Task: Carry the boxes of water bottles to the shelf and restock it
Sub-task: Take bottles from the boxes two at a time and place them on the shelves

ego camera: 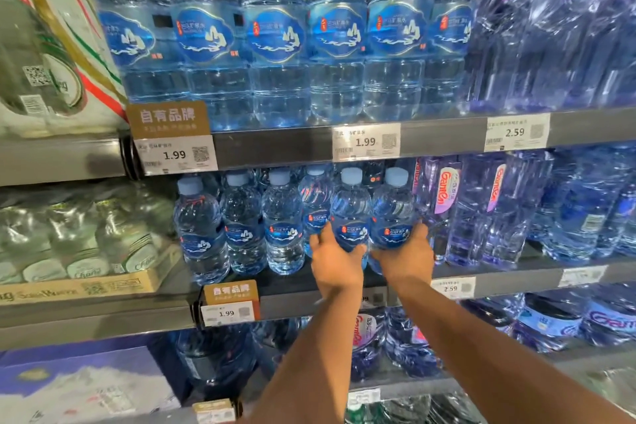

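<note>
Just below centre of the frame, left hand (335, 265) curled round the lower half of a small water bottle (350, 213), fingers closed against its label. Right beside it, right hand (403, 256) cupped round the base of a second small bottle (393, 213), fingers wrapped up its right side. Both upright, touching each other, pale blue caps on top, over the front of the middle shelf (289, 303) (bases hidden behind the hands, so cannot tell whether standing or lifted). To their left, a row of matching bottles (244, 227) standing on the same shelf. To their right, purple-labelled packs (481, 210). Across the upper frame, larger blue-labelled bottles (275, 45) on the top shelf (275, 144), with 1.99 price tags (366, 141) on its edge. At far left, shrink-wrapped green-labelled packs (86, 241).
</note>
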Available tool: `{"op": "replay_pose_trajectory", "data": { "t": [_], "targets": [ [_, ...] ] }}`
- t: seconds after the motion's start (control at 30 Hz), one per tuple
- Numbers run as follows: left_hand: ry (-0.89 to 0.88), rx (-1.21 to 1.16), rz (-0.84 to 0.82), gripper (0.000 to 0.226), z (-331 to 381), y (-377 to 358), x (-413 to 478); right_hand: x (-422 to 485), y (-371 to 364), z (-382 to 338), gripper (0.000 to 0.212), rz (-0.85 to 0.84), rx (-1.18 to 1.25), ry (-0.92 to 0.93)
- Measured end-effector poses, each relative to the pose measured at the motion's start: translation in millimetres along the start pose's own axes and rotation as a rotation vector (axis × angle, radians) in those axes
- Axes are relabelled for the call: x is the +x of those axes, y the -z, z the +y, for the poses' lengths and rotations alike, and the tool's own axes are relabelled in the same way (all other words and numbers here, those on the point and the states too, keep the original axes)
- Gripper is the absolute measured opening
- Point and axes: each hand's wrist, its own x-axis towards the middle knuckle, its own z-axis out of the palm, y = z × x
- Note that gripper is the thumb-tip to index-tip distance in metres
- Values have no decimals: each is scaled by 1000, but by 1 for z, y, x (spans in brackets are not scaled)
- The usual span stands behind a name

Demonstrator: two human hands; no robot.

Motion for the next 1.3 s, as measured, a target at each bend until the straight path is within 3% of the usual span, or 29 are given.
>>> {"op": "replay_pose_trajectory", "data": {
  "t": [0.13, 0.4, 0.77, 0.9, 1.03, 1.17, 1.3],
  "targets": [
    [52, -34, 49, 61, 4, -6, 2, -3, 0, 7, 51, 54, 7, 42],
    [35, -23, 53, 38, 5, -25, 10, 4, -1, 7, 41, 95, 68, -96],
    [99, -45, 53, 22, -2, -35, 17, 9, -15, 19, 8, 130, 51, -51],
    [136, -363, 150, 35, 9, -25, 5, 0, -14, 15, 23, 158, 137, -16],
    [247, -568, -18, 49, 27, -21, -9, -4, -12, 6, 31, 108, 283, -87],
    [302, -665, -99, 53, 27, -19, -8, -6, -14, 5, 43, 59, 387, -138],
    [307, -717, -126, 52, 20, -18, -6, -1, -18, 9, 41, -18, 440, -168]
  ]
}}
